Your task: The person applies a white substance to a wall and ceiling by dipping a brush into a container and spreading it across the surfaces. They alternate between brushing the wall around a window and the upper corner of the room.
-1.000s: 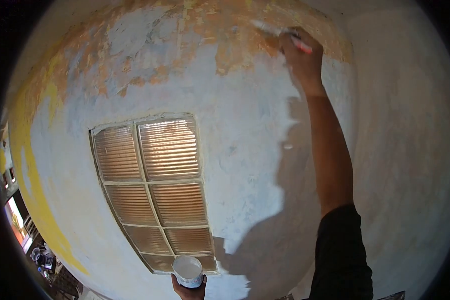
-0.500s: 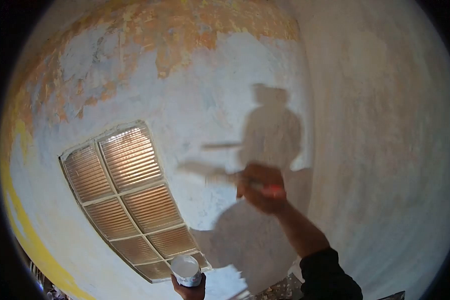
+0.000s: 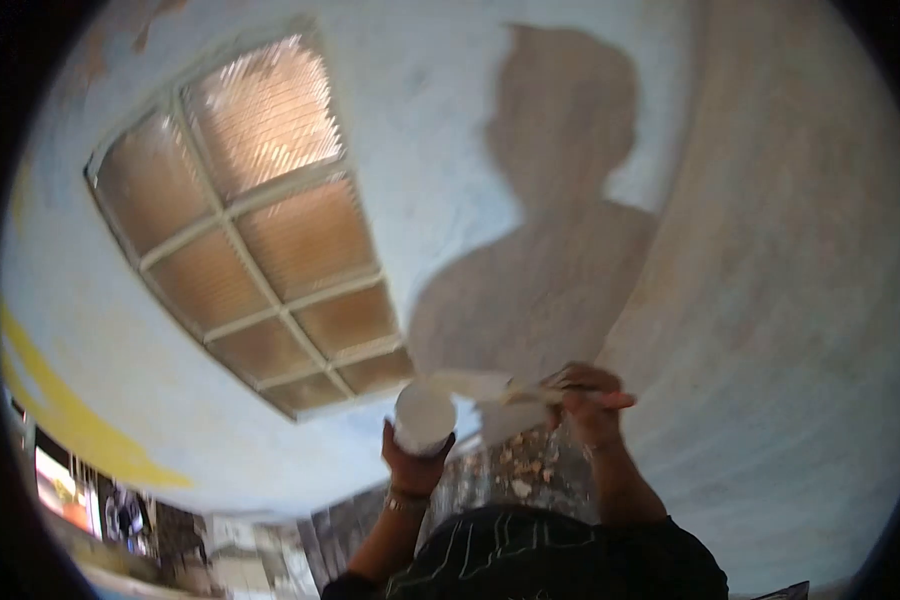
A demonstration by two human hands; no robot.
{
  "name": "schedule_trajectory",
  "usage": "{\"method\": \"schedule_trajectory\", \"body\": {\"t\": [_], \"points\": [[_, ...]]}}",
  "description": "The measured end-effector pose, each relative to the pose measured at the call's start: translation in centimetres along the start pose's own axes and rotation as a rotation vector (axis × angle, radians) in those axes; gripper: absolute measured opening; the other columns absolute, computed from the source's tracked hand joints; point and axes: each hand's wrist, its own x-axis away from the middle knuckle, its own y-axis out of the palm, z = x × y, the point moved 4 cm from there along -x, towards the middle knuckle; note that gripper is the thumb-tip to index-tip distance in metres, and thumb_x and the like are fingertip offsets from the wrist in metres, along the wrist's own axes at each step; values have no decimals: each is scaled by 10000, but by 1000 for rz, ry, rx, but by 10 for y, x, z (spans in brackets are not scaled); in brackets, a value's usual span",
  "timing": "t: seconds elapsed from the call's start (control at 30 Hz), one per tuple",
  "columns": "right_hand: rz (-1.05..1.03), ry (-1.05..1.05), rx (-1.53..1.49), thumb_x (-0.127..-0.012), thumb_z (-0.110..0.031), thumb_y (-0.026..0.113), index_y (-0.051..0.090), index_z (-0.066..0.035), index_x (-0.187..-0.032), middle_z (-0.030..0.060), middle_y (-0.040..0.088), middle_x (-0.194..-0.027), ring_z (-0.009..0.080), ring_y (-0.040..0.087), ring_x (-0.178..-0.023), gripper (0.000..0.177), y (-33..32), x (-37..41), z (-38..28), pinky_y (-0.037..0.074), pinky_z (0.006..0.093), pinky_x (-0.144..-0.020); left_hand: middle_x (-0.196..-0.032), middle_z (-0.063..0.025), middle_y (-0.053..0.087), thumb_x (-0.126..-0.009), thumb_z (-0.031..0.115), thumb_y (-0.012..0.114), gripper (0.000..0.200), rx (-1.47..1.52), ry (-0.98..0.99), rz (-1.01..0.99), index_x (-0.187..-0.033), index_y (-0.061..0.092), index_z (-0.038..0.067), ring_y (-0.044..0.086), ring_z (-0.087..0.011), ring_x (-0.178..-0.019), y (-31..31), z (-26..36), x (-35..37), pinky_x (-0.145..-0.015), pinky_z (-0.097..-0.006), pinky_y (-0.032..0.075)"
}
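Note:
A round white container (image 3: 426,418) rests in my left hand (image 3: 410,465), whose fingers are wrapped round its lower part. Its open top faces up towards me. My right hand (image 3: 588,398) is closed round the handle of a brush (image 3: 530,394), which is blurred by motion. The pale head of the brush points left and lies close to the container's right rim; whether it touches the rim I cannot tell. Both hands are low in the view, in front of the wall (image 3: 450,200).
A window (image 3: 270,250) with ribbed panes is set in the wall at the left. My shadow (image 3: 560,200) falls beside it. Another wall (image 3: 770,250) meets this one at the right. Debris (image 3: 525,468) lies below my hands, and cluttered objects (image 3: 130,515) stand at the lower left.
The view has tilted down. My right hand has come down from the wall with the brush, close to the container. More of my left forearm and the floor shows.

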Motion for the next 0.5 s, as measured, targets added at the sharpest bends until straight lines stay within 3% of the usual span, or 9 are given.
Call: {"method": "schedule_trajectory", "body": {"t": [0.03, 0.1, 0.17, 0.23, 0.33, 0.5], "points": [[-22, 74, 186, -833, -155, 683, 644, 106, -964, 164, 650, -846, 185, 614, -599, 294, -5, -1, -6, 502, 289, -487, -1296, -113, 540, -809, 147, 708, 615, 254, -150, -13, -1349, 424, 68, 553, -231, -1158, 2, -6, 0, -974, -427, 472], [69, 71, 177, -795, -167, 689, 641, 120, -903, 148, 650, -770, 177, 613, -560, 309, 2, -2, -15, 498, 282, -472, -1341, -107, 513, -934, 311, 551, 510, 917, -393, -74, -1365, 422, 70, 512, -240, -1221, 8, -30, -4, -1018, -449, 436], [-36, 90, 287, -800, -193, 688, 641, 119, -905, 141, 643, -733, 185, 590, -494, 332, 11, -8, -18, 463, 278, -420, -1363, -112, 500, -993, 422, 403, 529, 1102, -457, -102, -1391, 406, 74, 492, -264, -1251, 7, -41, -4, -1051, -469, 401], [-157, 71, 428, -771, -177, 679, 649, 105, -884, 115, 623, -667, 170, 569, -450, 305, 14, -20, -15, 447, 263, -391, -1382, -125, 487, -1004, 477, 311, 575, 1251, -503, -113, -1407, 394, 74, 484, -290, -1267, 10, -45, -9, -1075, -480, 374], [-429, -45, 612, -745, -149, 670, 658, 68, -847, 94, 605, -643, 145, 576, -476, 239, 20, -39, -9, 444, 262, -421, -1363, -133, 512, -987, 529, 318, 618, 1152, -459, -46, -1383, 429, 68, 479, -323, -1274, 14, -60, -14, -1072, -510, 365], [-644, 52, 736, -703, -92, 694, 659, -11, -809, 87, 628, -669, 135, 604, -551, 137, 16, -68, 5, 451, 274, -498, -1360, -144, 509, -994, 523, 294, 617, 1169, -420, 2, -1379, 429, 60, 489, -318, -1264, 37, -64, -17, -1065, -492, 379]]}}
